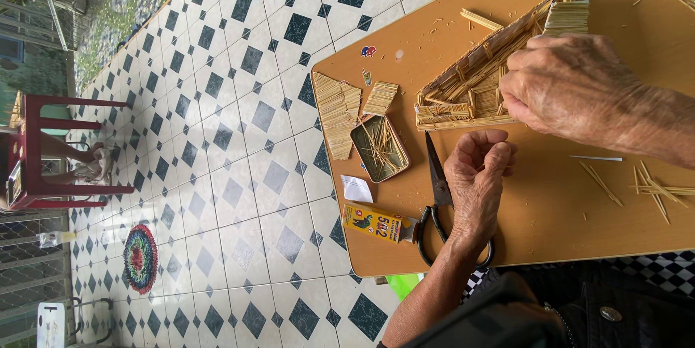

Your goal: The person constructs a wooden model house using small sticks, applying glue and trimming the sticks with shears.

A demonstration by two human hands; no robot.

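Both hands are working at the stick model point(478, 80): the right hand point(572, 87) is pinching its edge, nearer; the left hand point(478, 174) is curling closed just beside, empty.

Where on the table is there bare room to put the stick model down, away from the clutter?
Bare wood lies between the stick model and the table edge beyond it, and between the scissors and the loose sticks. It is crowded around the tin, stick panels and glue box.

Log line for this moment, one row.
right hand: fingers on stick model | left hand: curled, on table beside scissors | nearby: tin of sticks, glue box
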